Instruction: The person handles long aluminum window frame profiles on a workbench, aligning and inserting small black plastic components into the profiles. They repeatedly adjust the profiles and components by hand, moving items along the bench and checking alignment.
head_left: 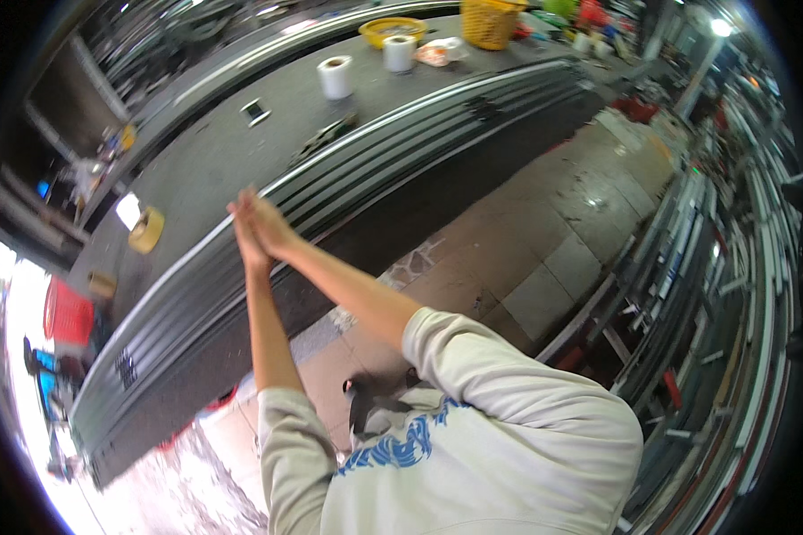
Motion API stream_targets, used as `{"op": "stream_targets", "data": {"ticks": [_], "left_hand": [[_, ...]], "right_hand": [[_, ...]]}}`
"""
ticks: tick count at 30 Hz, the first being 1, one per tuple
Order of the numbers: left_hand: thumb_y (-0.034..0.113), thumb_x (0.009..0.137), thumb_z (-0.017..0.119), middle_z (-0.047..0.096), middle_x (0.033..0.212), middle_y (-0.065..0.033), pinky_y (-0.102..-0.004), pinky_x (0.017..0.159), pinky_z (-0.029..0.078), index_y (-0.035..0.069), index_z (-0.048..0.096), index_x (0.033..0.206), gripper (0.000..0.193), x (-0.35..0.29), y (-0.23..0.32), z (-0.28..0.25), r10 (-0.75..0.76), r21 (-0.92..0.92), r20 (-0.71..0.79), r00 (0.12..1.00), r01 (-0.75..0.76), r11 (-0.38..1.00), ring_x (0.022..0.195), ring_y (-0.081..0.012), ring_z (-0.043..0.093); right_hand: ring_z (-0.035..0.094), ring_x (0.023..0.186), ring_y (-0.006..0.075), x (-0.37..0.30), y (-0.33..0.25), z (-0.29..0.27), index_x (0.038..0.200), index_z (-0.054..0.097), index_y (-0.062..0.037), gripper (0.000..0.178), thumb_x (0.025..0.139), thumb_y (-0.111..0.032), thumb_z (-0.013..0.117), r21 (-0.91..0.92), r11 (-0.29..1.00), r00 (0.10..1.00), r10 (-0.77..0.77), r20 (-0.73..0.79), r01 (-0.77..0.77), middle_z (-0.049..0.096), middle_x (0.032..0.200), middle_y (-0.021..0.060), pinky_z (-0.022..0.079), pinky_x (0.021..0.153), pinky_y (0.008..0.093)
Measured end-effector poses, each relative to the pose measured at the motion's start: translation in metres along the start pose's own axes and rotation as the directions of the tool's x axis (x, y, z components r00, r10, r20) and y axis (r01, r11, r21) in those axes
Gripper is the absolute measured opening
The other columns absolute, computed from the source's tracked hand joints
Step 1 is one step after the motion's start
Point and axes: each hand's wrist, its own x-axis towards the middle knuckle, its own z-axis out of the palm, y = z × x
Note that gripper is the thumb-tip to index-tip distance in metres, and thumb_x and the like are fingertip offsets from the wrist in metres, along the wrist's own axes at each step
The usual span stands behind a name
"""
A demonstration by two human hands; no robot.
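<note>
My left hand (249, 239) and my right hand (272, 226) meet palm to palm over the near side of the workbench. The fingers of both look stretched out and laid against each other, slightly blurred, and I see nothing held between them. Beneath them runs a row of long dark grey metal profiles (393, 147), lying side by side along the bench's front edge. Behind the profiles, to the right of my hands, lies a dark hand tool (325, 137) whose kind I cannot make out.
On the grey bench top (201, 165) are a phone (255, 112), a yellow tape roll (147, 230), two white film rolls (335, 78), a yellow bowl (393, 32) and a yellow basket (489, 24). A red basket (68, 312) stands left. Long metal bars (687, 241) fill racks at right.
</note>
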Motion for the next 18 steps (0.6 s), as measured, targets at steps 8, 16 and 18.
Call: {"op": "stream_targets", "data": {"ticks": [8, 16, 18], "left_hand": [[0.060, 0.105, 0.030, 0.053, 0.142, -0.0216, -0.0365, 0.116, 0.031, -0.008, 0.048, 0.142, 0.079, -0.007, 0.005, 0.013, 0.052, 0.113, -0.078, 0.996, -0.043, 0.993, 0.135, -0.0259, 0.047], [0.050, 0.108, 0.037, 0.062, 0.129, -0.0095, -0.0320, 0.106, 0.040, -0.003, 0.059, 0.133, 0.063, -0.003, -0.004, 0.011, 0.140, 0.066, -0.017, 0.990, -0.138, 0.988, 0.119, -0.0150, 0.052], [0.053, 0.105, 0.038, 0.050, 0.147, -0.0235, -0.0367, 0.117, 0.030, -0.008, 0.051, 0.138, 0.070, 0.000, -0.005, 0.013, 0.133, 0.047, -0.015, 0.991, -0.132, 0.990, 0.141, -0.0307, 0.043]], "right_hand": [[0.057, 0.091, 0.0222, 0.000, 0.008, -0.006, 0.101, 0.064, 0.0044, 0.088, 0.098, -0.075, 0.025, -0.026, 0.993, 0.981, -0.120, -0.153, 0.117, 0.064, 0.093, 0.0115, 0.046, 0.083, 0.0410], [0.058, 0.081, 0.0172, 0.016, 0.050, -0.012, 0.097, 0.070, -0.0032, 0.076, 0.100, -0.070, 0.033, 0.061, 0.997, 0.993, 0.042, -0.107, -0.036, 0.063, 0.084, 0.0032, 0.048, 0.076, 0.0361], [0.057, 0.123, 0.0265, 0.026, 0.067, 0.007, 0.130, 0.060, 0.0042, 0.082, 0.102, -0.067, 0.030, 0.559, 0.829, 0.996, -0.053, 0.065, 0.007, 0.063, 0.131, 0.0159, 0.042, 0.105, 0.0359]]}}
